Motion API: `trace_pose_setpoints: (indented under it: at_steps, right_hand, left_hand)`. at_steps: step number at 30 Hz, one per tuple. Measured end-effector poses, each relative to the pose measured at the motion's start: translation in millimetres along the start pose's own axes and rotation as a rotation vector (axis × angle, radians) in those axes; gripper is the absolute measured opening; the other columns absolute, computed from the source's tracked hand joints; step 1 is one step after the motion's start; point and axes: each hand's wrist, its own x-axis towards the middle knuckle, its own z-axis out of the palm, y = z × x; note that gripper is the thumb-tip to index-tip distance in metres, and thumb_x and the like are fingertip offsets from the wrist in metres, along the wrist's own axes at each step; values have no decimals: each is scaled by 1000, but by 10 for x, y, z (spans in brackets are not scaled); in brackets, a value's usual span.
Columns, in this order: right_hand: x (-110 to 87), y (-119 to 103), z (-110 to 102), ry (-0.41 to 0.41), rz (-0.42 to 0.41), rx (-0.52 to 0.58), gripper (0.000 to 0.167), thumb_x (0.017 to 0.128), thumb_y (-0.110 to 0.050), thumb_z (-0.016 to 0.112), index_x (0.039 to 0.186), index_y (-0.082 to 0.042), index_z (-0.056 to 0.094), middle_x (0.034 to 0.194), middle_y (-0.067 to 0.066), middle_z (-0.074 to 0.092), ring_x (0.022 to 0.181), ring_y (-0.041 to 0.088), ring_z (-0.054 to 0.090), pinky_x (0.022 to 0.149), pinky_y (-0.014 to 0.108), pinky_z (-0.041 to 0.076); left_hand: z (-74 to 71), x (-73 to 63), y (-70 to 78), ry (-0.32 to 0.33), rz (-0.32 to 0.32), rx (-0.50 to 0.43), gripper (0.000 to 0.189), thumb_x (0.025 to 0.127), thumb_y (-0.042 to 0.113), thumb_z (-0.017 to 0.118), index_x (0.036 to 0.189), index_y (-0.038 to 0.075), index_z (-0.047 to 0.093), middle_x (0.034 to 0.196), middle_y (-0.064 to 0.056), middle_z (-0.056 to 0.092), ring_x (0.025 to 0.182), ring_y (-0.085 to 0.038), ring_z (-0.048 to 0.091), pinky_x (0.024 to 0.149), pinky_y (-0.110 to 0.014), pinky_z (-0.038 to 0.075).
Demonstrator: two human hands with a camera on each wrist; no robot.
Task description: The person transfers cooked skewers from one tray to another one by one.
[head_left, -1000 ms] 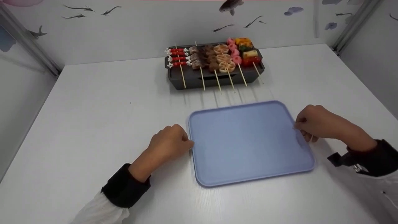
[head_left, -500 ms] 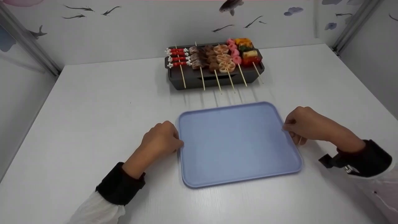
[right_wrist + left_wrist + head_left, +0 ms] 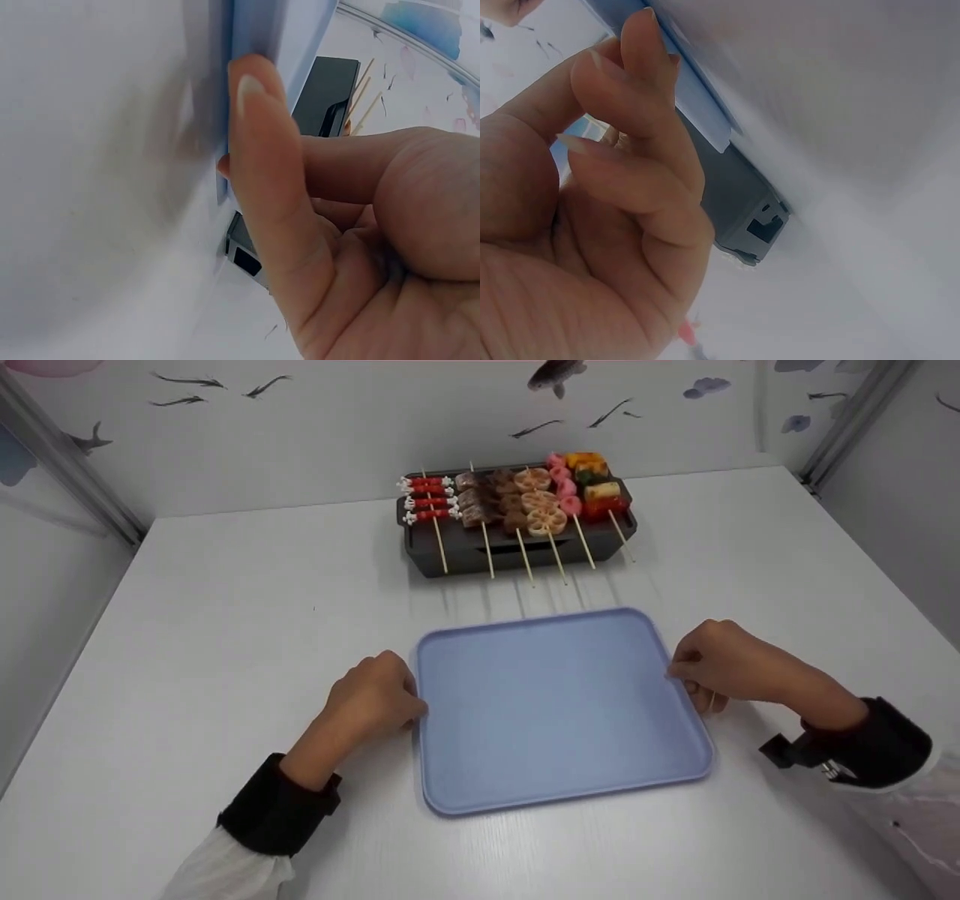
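A flat blue tray (image 3: 555, 712) with a raised rim lies on the white table, bare inside. My left hand (image 3: 373, 695) pinches its left rim, thumb over the edge and fingers curled at the outer side. On the opposite side my right hand (image 3: 724, 664) pinches the right rim between thumb and fingers. In the left wrist view the curled fingers (image 3: 641, 142) meet the tray's edge (image 3: 697, 105). The right wrist view has a finger (image 3: 262, 142) against the tray's outer side (image 3: 251, 37).
Behind the tray stands a dark grill box (image 3: 517, 556) bearing several food skewers, their wooden sticks (image 3: 559, 559) jutting toward the tray. A white wall (image 3: 300, 442) with painted fish closes off the back of the table (image 3: 225, 607).
The tray has slid left across the table, with both hands moving along on its rims. The grill box and skewers have stayed put.
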Motion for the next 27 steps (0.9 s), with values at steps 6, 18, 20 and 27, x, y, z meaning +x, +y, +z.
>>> trace_pose_setpoints:
  at_steps: [6,18,20,27]
  right_hand:
    - [11,4,13,1,-5,6,16,101,-6,62,92,3,71,66,7,65,56,22,68,51,34,59]
    - [14,-44,-88,71,16,-40,20,101,-11,61,101,5,72,75,9,68,61,21,68,51,33,58]
    - [50,-64,-150,140,7,-53,24,103,-15,60,106,5,72,79,10,70,65,20,68,53,32,57]
    - [300,-165,-351,323,5,83,35,103,-24,60,116,7,69,97,19,73,75,18,72,60,28,60]
  left_hand:
    - [-10,0,-5,0,0,12,21,81,5,69,60,6,69,54,0,58,52,-14,45,45,-24,33]
    - [-10,-9,9,0,2,9,20,80,3,67,60,6,69,53,0,59,51,-13,45,46,-24,33]
    - [-5,-7,3,0,-1,4,20,79,2,66,59,6,69,52,1,57,51,-13,45,45,-23,32]
    - [20,-3,-8,-38,-21,-116,25,82,-3,61,58,2,68,52,-6,65,45,-15,59,42,-23,41]
